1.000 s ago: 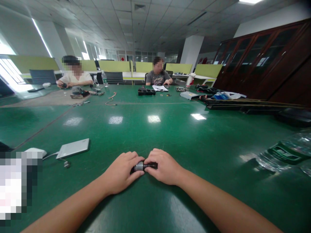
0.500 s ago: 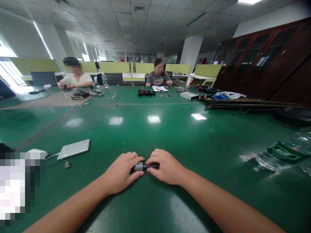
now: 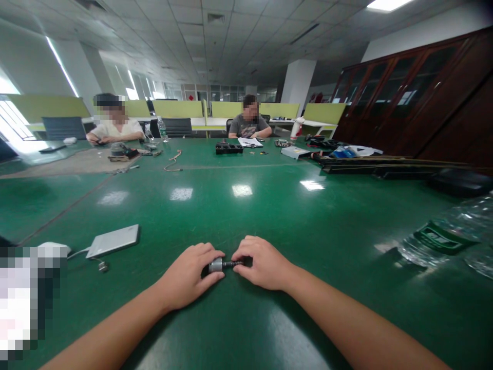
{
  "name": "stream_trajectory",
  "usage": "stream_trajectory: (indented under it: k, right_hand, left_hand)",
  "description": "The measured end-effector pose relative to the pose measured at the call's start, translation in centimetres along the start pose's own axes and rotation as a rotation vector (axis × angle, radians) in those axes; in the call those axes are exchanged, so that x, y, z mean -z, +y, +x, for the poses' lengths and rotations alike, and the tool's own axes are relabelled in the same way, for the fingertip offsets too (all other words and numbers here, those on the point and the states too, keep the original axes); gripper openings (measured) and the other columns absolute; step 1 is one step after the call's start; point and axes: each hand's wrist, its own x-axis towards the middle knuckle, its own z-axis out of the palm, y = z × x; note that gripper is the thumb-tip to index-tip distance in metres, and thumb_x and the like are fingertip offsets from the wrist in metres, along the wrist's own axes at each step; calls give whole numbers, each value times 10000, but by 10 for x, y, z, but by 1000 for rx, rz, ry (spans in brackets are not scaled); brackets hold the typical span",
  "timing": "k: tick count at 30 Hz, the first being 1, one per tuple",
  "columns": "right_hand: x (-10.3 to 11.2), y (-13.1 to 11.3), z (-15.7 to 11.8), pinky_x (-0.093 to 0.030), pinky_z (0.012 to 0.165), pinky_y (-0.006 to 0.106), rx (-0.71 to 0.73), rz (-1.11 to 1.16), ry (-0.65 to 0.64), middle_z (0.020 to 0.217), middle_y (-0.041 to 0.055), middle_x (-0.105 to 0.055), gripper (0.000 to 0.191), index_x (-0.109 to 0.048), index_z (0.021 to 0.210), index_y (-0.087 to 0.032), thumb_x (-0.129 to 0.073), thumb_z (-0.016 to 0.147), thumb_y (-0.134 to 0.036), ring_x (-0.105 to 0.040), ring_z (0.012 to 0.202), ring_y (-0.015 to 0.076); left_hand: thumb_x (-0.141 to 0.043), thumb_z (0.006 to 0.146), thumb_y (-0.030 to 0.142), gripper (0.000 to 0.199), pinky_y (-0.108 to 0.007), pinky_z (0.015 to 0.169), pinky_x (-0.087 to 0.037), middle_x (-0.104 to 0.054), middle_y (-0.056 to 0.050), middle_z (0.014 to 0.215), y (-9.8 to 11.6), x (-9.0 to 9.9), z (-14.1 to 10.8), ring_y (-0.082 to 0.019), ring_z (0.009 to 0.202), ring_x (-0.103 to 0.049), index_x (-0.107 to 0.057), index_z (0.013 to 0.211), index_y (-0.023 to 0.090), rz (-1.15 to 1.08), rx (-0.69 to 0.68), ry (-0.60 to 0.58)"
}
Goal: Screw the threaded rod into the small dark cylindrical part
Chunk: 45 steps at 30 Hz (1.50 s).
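Foreground: two hands [image 3: 194, 268], one part [image 3: 216, 265], one corded slab [image 3: 113, 240]. Far side: two co-workers [image 3: 119, 131], one clipboard [image 3: 248, 141], one black tray [image 3: 229, 149], one flask [image 3: 297, 128]. Across the tabletop [image 3: 215, 221]: at least two bottles [image 3: 435, 240], one row of four reflections [image 3: 242, 190].

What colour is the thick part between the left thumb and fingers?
The thick part is silvery grey (head view).

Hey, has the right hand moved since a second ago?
Yes, slightly: judged against the flat silver slab, the right hand has shifted to the right, widening its gap from the left hand.
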Motion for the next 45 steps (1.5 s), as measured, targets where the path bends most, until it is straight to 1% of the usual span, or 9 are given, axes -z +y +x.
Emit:
stream_trajectory:
  k: [9, 14, 17, 29, 33, 35, 38, 42, 45]
  right_hand:
    - [14, 5, -1, -437, 734, 282, -31, 10, -52, 756, 19, -690, 78, -741, 821, -192, -717, 748, -201, -589, 771, 165]
    - [33, 21, -3, -445, 645, 248, -174, 29, -154, 777, 25, -687, 122, -758, 828, -181, -725, 712, -192, -604, 687, 140]
    - [36, 29, -4, -458, 641, 240, -223, 72, -136, 777, 27, -686, 128, -762, 826, -174, -725, 705, -186, -616, 689, 139]
    - [27, 14, -2, -456, 666, 244, -138, 148, -125, 777, 8, -680, 126, -764, 867, -195, -752, 742, -194, -613, 714, 133]
    - [11, 3, 3, -451, 699, 252, -71, 121, -89, 778, 14, -696, 111, -762, 874, -194, -750, 768, -223, -612, 750, 143]
    - [1, -3, 7, -457, 764, 270, -42, 88, -28, 820, 28, -713, 124, -757, 908, -192, -734, 787, -212, -614, 826, 162]
    - [-8, -10, 11, -457, 797, 290, 3, 52, -6, 852, 41, -721, 129, -750, 925, -186, -718, 803, -214, -603, 853, 177]
    - [-9, -11, 10, -459, 786, 298, 3, 46, -13, 854, 45, -721, 131, -746, 925, -184, -706, 805, -217, -599, 844, 185]
    - [-6, -9, 8, -467, 798, 306, 38, 60, -13, 869, 48, -716, 171, -737, 953, -181, -678, 792, -196, -598, 843, 189]
  left_hand:
    - [-620, 914, 330, 333, -401, 896, -474, -628, -60, 1063, 2, 2, 1, -249, 992, -587, -617, 1229, 222, -11, 21, -7]
    - [-613, 919, 332, 334, -402, 920, -473, -627, -58, 1084, 1, 2, -1, -248, 1009, -589, -614, 1240, 242, -12, 24, -1]
    - [-609, 920, 338, 336, -404, 929, -475, -631, -62, 1086, 0, 2, -1, -249, 1012, -591, -616, 1241, 239, -9, 18, 11]
    - [-620, 914, 321, 337, -390, 911, -485, -634, -60, 1078, 0, 2, -1, -245, 1000, -599, -619, 1242, 244, -21, 7, 25]
    - [-609, 923, 326, 331, -383, 899, -477, -634, -58, 1078, -1, 1, 0, -243, 999, -596, -608, 1243, 242, -15, 1, 15]
    - [-603, 927, 331, 321, -385, 883, -474, -639, -55, 1068, -1, 0, 1, -245, 986, -595, -600, 1236, 246, -1, -9, 2]
    - [-629, 905, 336, 363, -388, 874, -468, -645, -56, 1084, -1, -2, 1, -253, 989, -594, -561, 1248, 239, 7, -1, 33]
    - [-654, 876, 347, 255, -361, 800, -476, -650, -44, 987, 0, -4, 0, -239, 896, -606, -572, 1077, 214, -23, 67, 67]
    - [-643, 881, 338, 181, -349, 769, -469, -635, -36, 938, 1, -4, 0, -230, 860, -598, -563, 983, 210, -36, 66, 66]
